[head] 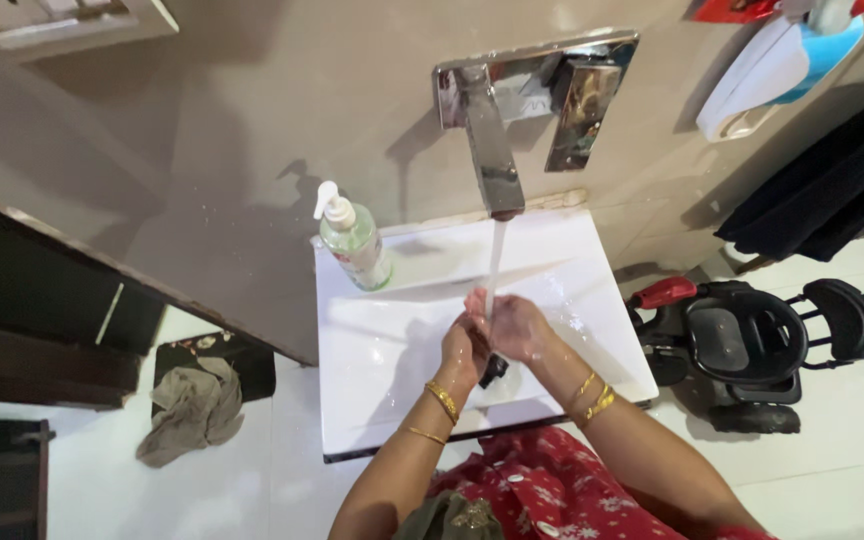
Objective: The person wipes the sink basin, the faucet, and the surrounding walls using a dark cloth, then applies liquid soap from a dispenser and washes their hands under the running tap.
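— What is hidden at the hands?
— The palms are pressed together, so the fingers of the left hand (pixel 465 345) are largely covered by the right hand (pixel 514 325); whether anything is gripped cannot be told. The fingers are seen loosely curled, hand upon hand. A dark patch below them, perhaps the drain, is half concealed.

— How are the hands posed?
— They are held over the middle of the white sink (pixel 372 370), under the water stream (pixel 495 255) falling from the chrome tap (pixel 487 140). Both forearms are raised from the lower edge, where the elbows are cut off; gold bangles are worn at both wrists.

— And around the sink?
— A soap bottle (pixel 354 240) is stood at its back left corner. A grey cloth (pixel 190 405) is left on the floor, well apart.
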